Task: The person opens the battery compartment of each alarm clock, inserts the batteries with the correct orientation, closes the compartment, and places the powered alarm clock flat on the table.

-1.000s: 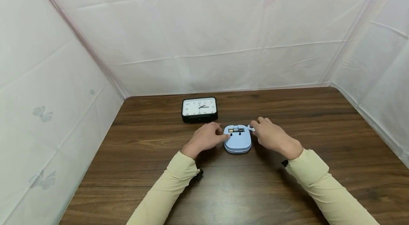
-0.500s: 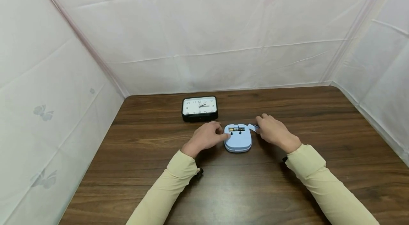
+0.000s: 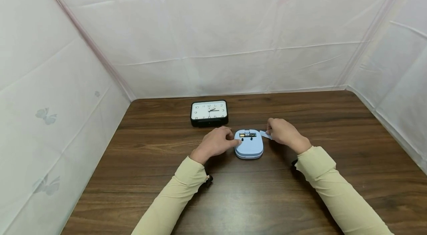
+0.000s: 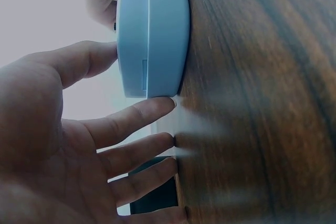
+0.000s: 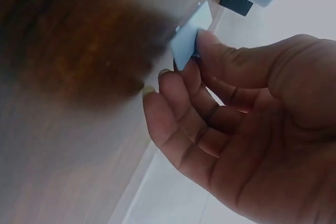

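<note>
A light blue rounded-square alarm clock (image 3: 249,148) lies with its back up, two small black knobs showing. Its battery slot is uncovered, with a battery (image 3: 242,135) inside. My left hand (image 3: 217,141) holds the clock's left side: the thumb presses on the back and the index finger touches the side edge, as the left wrist view shows. The other left fingers extend down to the table. Right of the clock, my right hand (image 3: 283,131) pinches the light blue battery cover (image 5: 190,36) between thumb and fingers, apart from the clock.
A black rectangular clock (image 3: 209,111) with a white dial lies behind my left hand. The wooden table (image 3: 160,161) is bounded by pale cloth walls (image 3: 213,42) at the back and sides.
My right hand has drawn slightly away from the blue clock with the battery cover, which now shows more of its flat side. The left hand and the blue clock have kept their place.
</note>
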Available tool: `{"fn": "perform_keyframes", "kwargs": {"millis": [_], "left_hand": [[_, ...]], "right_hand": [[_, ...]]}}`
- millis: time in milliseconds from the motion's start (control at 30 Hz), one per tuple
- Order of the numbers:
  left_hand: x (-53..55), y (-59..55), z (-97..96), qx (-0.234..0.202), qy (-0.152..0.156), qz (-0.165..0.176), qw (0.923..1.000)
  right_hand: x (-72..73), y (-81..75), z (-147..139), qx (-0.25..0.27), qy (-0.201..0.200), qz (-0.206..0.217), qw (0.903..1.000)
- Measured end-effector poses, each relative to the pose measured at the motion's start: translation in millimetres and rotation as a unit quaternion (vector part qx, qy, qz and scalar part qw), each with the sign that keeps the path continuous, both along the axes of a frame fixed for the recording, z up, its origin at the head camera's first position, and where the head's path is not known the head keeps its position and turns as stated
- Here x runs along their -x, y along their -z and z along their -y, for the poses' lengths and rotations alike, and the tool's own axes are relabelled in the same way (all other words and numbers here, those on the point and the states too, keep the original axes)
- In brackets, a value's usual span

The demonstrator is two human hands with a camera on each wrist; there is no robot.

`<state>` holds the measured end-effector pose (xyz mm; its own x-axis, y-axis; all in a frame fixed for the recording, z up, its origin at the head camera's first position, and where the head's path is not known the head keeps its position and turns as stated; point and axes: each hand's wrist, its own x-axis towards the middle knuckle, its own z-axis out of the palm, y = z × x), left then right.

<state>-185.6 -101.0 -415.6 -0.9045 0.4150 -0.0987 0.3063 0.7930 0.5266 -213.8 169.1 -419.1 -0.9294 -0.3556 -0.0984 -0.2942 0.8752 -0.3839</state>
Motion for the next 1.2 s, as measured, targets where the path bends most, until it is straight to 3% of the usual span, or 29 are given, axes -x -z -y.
{"fn": "perform_keyframes", "kwargs": {"millis": [633,967,1200], "left_hand": [[0.6,0.9,-0.3,0.003,0.002,-0.003,1.0],[1.5,0.2,-0.4,0.003,0.0,0.005,1.0],[1.6,-0.1,-0.3,0.004,-0.002,0.008,1.0]], "right_hand": [[3.5,-28.2,14,0.053,0.009,-0.055,0.9971],[-7.0,-28.1,37,0.071,-0.053,-0.067,0.9939],[-9.4,-23.3,44,0.068,-0.074,-0.065,0.9928]]}}
